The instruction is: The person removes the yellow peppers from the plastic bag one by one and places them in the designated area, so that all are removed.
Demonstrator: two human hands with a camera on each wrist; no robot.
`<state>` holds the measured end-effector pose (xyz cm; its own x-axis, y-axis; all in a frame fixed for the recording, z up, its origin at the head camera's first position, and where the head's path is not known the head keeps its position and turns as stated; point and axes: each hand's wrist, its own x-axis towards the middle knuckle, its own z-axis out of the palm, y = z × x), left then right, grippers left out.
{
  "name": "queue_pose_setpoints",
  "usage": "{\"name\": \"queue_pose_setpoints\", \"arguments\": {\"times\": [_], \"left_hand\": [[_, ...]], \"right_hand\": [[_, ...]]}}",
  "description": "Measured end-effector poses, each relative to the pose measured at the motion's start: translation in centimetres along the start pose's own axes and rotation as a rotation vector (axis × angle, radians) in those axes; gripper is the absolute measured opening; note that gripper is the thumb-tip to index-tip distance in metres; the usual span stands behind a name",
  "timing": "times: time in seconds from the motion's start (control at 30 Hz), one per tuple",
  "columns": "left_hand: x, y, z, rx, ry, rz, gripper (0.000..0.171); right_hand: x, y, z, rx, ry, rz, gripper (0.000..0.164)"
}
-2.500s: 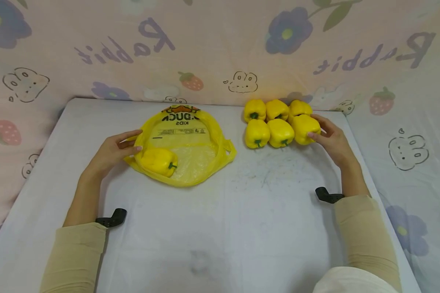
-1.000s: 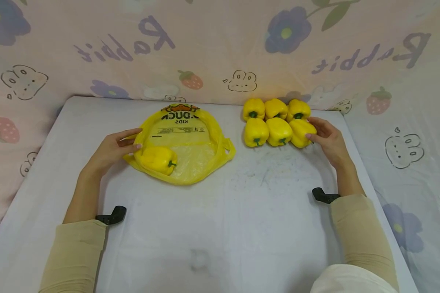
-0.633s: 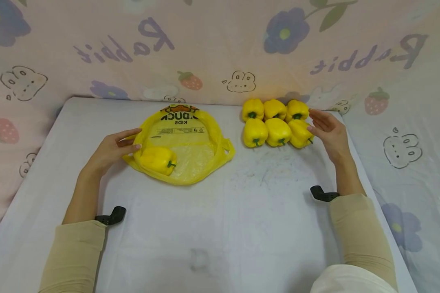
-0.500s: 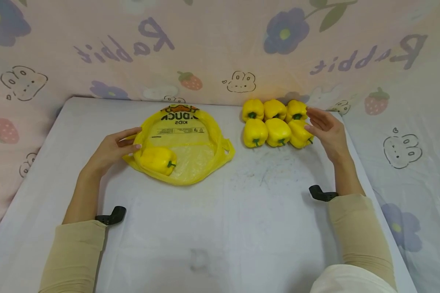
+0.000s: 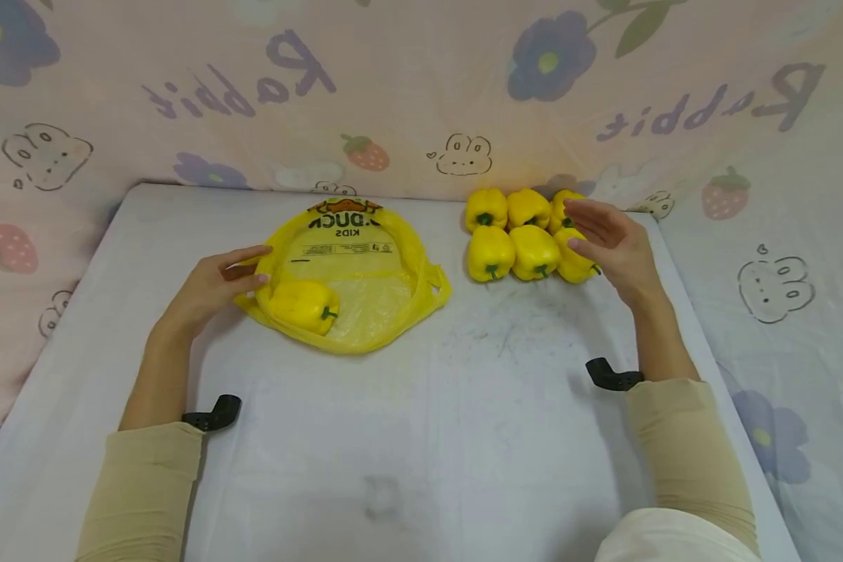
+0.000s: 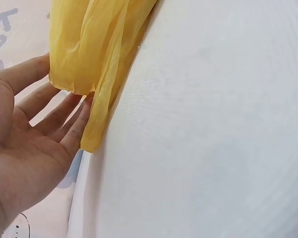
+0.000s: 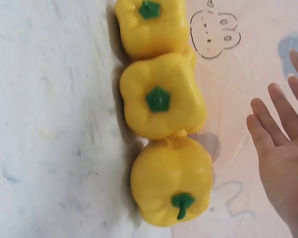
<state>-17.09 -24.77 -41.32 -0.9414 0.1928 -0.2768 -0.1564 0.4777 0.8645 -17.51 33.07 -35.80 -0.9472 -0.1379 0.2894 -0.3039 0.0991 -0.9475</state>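
Observation:
A yellow plastic bag (image 5: 386, 312) lies with its mouth wide, and one yellow bell pepper (image 5: 304, 306) rests inside near its left side. Fairly straight fingers of my left hand (image 5: 211, 289) touch the bag's left edge; the left wrist view shows them against the hanging plastic (image 6: 84, 44). At the back right, several yellow bell peppers (image 5: 492, 254) stand in two rows. My right hand (image 5: 618, 250), fingers extended and holding nothing, is raised over the right end of the rows, partly hiding the right-hand peppers. The right wrist view shows it apart from the front-row peppers (image 7: 171, 181).
A white cloth covers the table (image 5: 421, 437), with dark smudges in front of the peppers. A patterned curtain (image 5: 421, 94) hangs behind the table's back edge. Each wrist carries a black camera mount (image 5: 218, 414).
My right hand has set the right front pepper down in the row, where it leans, and let it go. That hand has then risen and shifted left. The left hand stays at the bag.

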Motion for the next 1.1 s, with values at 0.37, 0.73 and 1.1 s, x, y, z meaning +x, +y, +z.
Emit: {"name": "queue_pose_setpoints", "arguments": {"times": [0.37,0.73,1.1], "left_hand": [[-0.4,0.3,-0.4,-0.015,-0.005,0.005,0.063],[-0.5,0.1,-0.1,-0.003,-0.028,-0.009,0.065],[-0.3,0.4,-0.1,0.010,-0.026,-0.014,0.062]], "right_hand": [[0.3,-0.3,3.8,-0.005,-0.177,-0.023,0.047],[0.8,0.0,8.2,-0.081,-0.300,0.006,0.049],[1.4,-2.2,12.3,-0.052,-0.425,0.006,0.048]]}}
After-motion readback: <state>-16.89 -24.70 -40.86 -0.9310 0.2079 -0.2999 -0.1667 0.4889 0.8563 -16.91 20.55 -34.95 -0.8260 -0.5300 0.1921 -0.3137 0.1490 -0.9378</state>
